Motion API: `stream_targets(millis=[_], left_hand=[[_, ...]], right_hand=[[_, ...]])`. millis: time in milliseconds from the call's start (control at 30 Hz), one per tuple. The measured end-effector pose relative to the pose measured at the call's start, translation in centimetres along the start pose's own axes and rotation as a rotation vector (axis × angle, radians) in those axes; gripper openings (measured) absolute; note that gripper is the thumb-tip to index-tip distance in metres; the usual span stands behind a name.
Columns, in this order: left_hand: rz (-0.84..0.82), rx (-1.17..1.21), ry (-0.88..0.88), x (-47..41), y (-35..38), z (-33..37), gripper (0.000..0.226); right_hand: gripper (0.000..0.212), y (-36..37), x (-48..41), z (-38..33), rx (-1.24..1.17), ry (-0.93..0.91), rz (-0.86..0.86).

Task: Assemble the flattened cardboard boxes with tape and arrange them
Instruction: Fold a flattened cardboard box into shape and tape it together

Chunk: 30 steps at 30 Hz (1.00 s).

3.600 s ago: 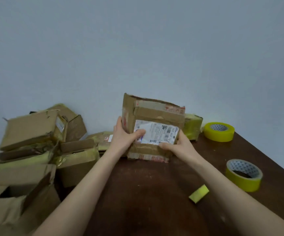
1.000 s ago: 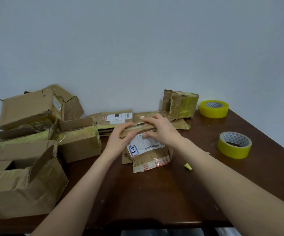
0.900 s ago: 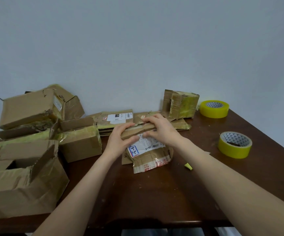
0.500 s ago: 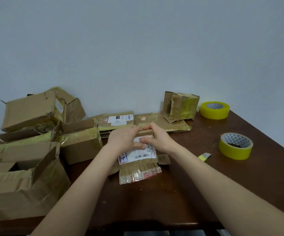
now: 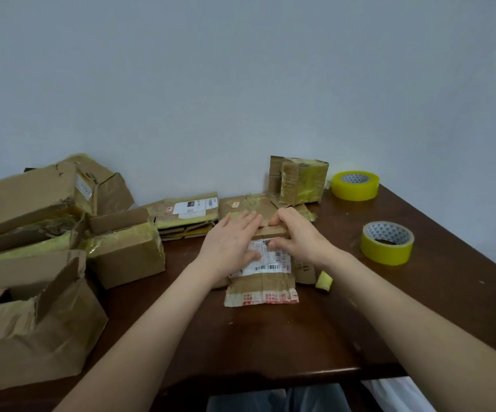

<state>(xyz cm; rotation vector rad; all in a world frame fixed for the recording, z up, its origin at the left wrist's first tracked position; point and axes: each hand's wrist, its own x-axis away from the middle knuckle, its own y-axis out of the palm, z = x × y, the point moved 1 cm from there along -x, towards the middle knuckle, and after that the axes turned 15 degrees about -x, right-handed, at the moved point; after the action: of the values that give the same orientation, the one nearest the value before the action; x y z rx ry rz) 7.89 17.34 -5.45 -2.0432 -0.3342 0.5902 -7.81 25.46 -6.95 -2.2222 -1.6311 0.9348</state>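
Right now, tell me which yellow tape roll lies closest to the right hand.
The front tape roll, just right of the right hand. The back tape roll sits farther back, beside the small taped box.

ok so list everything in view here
dark brown wooden table: one, dark brown, under everything
small brown cardboard box with white label: one, brown, centre, under both hands
assembled brown cardboard boxes: at least four, brown with yellowish tape, piled left
flattened cardboard boxes: small stack, brown, back centre
small taped cardboard box: one, brown and yellow, back right
yellow tape rolls: two, yellow, right side
yellow tape scrap: one, yellow, beside labelled box
left hand: one, flat on the box
right hand: one, gripping the box's far edge
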Motion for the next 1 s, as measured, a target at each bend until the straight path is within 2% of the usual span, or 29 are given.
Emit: stream_targets(millis=[100, 200, 233, 300, 367, 400, 467, 533, 600, 700, 800, 900, 1000], left_hand=[[0.016, 0.036, -0.047, 0.6, 0.1, 0.4, 0.071], [0.03, 0.045, -0.072, 0.3, 0.3, 0.8, 0.069], [0.026, 0.046, -0.079, 0.2, 0.3, 0.9, 0.068], [0.024, 0.045, -0.089, 0.2, 0.3, 0.9, 0.068], [0.022, 0.037, -0.094, 0.4, 0.2, 1.1, 0.068], [0.023, 0.033, -0.097, 0.4, 0.2, 1.2, 0.068], [0.025, 0.022, -0.102, 0.5, 0.0, 1.3, 0.067], [0.023, 0.022, -0.104, 0.6, -0.2, 1.5, 0.067], [0.019, 0.037, -0.109, 0.8, -0.4, 1.5, 0.066], [0.029, 0.038, -0.114, 1.0, -0.5, 1.2, 0.066], [0.043, 0.024, -0.101, 1.3, -0.5, 1.1, 0.065], [0.069, 0.024, -0.086, 1.5, -0.4, 0.9, 0.066], [0.076, 0.11, -0.11, 1.5, 0.2, 0.4, 0.072]], right_hand=[[0.034, -0.9, 0.5, 0.2, 0.046, 0.032, 0.032], [0.051, -1.0, 1.2, 0.1, 0.031, 0.063, -0.016], [0.056, -1.3, 1.7, 0.3, 0.001, 0.085, 0.01], [0.047, -2.9, 2.9, 0.8, -0.005, 0.155, 0.201], [0.033, -5.4, 4.2, 1.6, 0.21, 0.278, 0.403], [0.033, -6.4, 4.8, 2.1, 0.346, 0.378, 0.428], [0.042, -7.7, 5.8, 3.0, 0.531, 0.613, 0.338], [0.042, -8.0, 6.7, 4.2, 0.599, 0.746, 0.247], [0.034, -8.2, 7.2, 4.6, 0.605, 0.71, 0.276], [0.029, -8.9, 5.9, 2.0, 0.461, 0.492, 0.436], [0.025, -9.1, 2.6, -1.9, 0.06, 0.259, 0.556], [0.022, -8.3, -0.8, -5.6, -0.316, 0.096, 0.464], [0.023, -6.4, -3.1, -7.6, -0.326, 0.085, 0.291]])
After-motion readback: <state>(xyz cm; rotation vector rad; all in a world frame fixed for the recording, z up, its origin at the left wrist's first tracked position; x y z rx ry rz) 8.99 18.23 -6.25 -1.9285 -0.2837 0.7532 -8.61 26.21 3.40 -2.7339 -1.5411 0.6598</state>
